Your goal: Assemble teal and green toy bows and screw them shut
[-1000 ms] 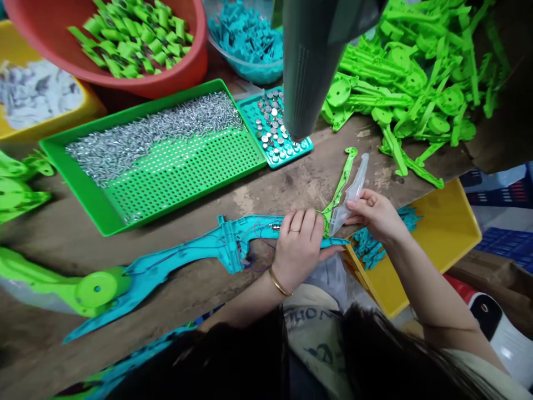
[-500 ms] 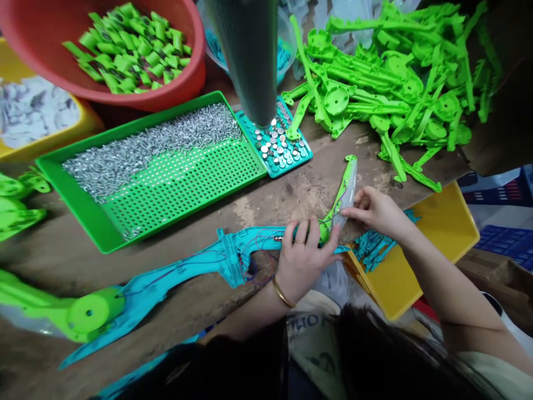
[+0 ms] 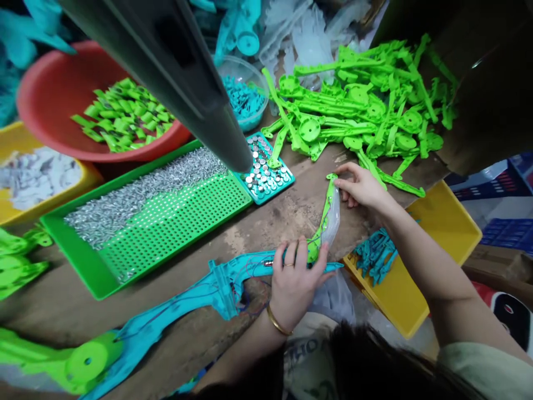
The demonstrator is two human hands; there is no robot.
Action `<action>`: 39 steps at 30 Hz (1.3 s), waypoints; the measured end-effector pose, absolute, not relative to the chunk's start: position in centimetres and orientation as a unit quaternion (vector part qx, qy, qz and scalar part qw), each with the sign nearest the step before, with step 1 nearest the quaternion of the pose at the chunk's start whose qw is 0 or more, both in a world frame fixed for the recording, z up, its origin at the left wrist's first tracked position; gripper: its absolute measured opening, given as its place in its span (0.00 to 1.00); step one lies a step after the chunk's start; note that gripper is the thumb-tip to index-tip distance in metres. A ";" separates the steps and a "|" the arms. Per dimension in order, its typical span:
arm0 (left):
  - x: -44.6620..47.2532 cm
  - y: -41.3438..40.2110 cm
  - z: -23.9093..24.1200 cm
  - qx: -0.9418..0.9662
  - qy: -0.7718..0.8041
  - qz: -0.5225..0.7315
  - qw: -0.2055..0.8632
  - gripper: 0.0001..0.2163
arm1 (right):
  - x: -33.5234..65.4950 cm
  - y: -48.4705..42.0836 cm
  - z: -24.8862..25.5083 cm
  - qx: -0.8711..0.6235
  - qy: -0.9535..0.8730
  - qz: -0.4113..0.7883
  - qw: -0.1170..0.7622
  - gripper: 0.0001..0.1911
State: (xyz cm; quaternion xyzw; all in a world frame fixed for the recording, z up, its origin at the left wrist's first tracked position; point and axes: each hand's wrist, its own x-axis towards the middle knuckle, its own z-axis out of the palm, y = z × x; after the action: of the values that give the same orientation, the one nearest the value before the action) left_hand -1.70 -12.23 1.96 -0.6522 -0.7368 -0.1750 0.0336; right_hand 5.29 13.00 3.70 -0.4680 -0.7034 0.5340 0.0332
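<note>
A long blue plastic shell with thin wires along it lies across the workbench. My left hand, ring and bracelet on it, presses down with bent fingers over the shell's right end, where a slim green plastic arm joins it. A curved clear plastic blade sits along the green arm's right side, and a wire runs between them. At the blade's far tip, my right hand pinches the edge between thumb and fingers. Another green arm with a round hub is attached at the shell's left end.
A green tray of screws stands beyond the shell, beside a small blue tray of metal discs. A grey post rises over them. Green parts are heaped behind; a red bowl and yellow bin flank the bench.
My right hand has moved from the blade's lower part up to its tip. My left hand stays over the joint. The view has shifted, showing more of the bench's back.
</note>
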 end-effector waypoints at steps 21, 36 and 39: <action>-1.5 -12.8 1.6 -0.651 -0.734 -0.183 0.055 0.26 | -6.7 14.0 4.6 -0.125 -0.986 -0.053 0.097 0.19; -1.7 -12.7 1.1 -0.648 -0.732 -0.199 0.069 0.23 | 1.7 24.9 11.0 -0.407 -0.888 0.126 0.171 0.25; -1.7 -12.7 1.2 -0.649 -0.732 -0.198 0.066 0.23 | 4.7 30.4 12.3 -0.532 -0.820 0.109 0.181 0.22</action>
State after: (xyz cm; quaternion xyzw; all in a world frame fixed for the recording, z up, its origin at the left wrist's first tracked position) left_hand -1.70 -12.69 1.21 -0.6487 -0.7319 -0.1979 0.0656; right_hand 4.68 30.38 12.25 -0.5319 -0.8200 0.1095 0.1811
